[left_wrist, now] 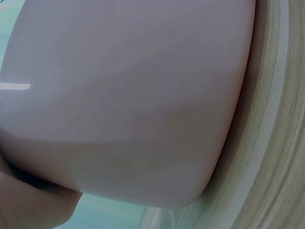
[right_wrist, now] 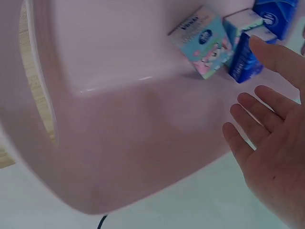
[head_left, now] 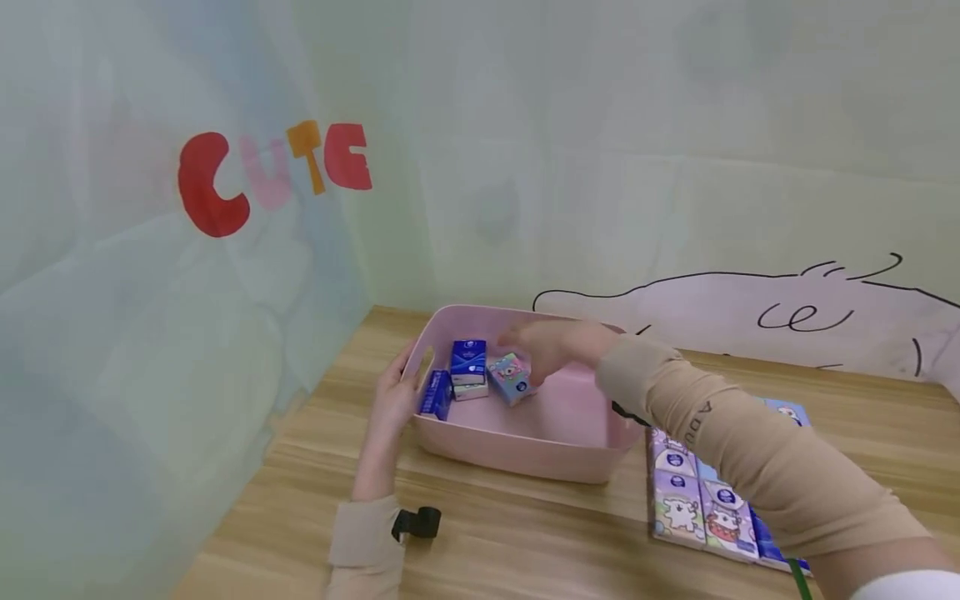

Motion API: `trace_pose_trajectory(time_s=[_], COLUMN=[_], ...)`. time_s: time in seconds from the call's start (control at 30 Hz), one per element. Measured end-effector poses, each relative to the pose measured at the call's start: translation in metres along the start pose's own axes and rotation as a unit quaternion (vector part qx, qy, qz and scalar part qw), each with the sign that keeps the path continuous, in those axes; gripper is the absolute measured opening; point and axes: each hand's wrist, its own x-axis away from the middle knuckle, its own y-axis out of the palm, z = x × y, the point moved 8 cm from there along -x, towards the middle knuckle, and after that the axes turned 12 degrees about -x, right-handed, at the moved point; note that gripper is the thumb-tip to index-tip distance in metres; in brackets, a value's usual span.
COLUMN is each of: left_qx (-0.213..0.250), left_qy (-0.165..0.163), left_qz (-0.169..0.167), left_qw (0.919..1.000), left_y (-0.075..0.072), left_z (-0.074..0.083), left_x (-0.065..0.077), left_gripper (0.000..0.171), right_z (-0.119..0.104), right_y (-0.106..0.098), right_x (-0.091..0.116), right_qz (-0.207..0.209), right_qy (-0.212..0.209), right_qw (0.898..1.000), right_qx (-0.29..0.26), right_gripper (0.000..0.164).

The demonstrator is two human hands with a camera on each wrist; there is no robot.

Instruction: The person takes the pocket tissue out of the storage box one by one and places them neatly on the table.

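Observation:
A pink plastic storage bin (head_left: 517, 450) stands on the wooden table, and my left hand (head_left: 395, 392) grips its left end beside the handle slot. Its outer wall (left_wrist: 133, 95) fills most of the left wrist view. My right hand (head_left: 551, 343) is over the inside of the bin with nothing in it; in the right wrist view the fingers (right_wrist: 255, 117) are extended and spread. Just below it a light-blue cartoon tissue pack (head_left: 512, 379) lies tilted on the bin floor. Beside that, a blue tissue pack (head_left: 468, 361) rests on a pale one, and another blue pack (head_left: 436, 395) leans at the left wall.
Right of the bin, several cartoon tissue packs (head_left: 678, 508) lie in rows on the table, with a dark-blue pack (head_left: 772, 542) at their edge. My right forearm covers part of them. A printed wall hanging (head_left: 675, 208) closes off the back and left sides.

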Motion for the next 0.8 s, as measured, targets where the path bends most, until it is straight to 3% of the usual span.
trace_pose_trajectory(time_s=[0.13,0.3,0.47,0.8], left_qx=[-0.008,-0.001,0.006,0.004], left_qy=[0.003,-0.001,-0.006,-0.008], left_qz=[0.009,0.010,0.009,0.014], left_qw=[0.9999,1.0000,0.9999,0.9999], left_y=[0.000,0.000,-0.001,-0.001], left_z=[0.000,0.000,0.000,0.000], left_x=[0.000,0.000,0.000,0.001], left_gripper=[0.049,0.049,0.048,0.046], right_z=[0.003,0.007,0.014,0.016], right_y=[0.009,0.018,0.029,0.044], right_x=[-0.011,-0.025,-0.036,-0.045], right_qz=[0.009,0.028,0.026,0.033], right_qy=[-0.008,-0.020,0.004,-0.005], right_qw=[1.000,0.997,0.996,0.992], right_qx=[0.010,0.066,0.085,0.125], right_gripper=[0.079,0.082,0.092,0.083])
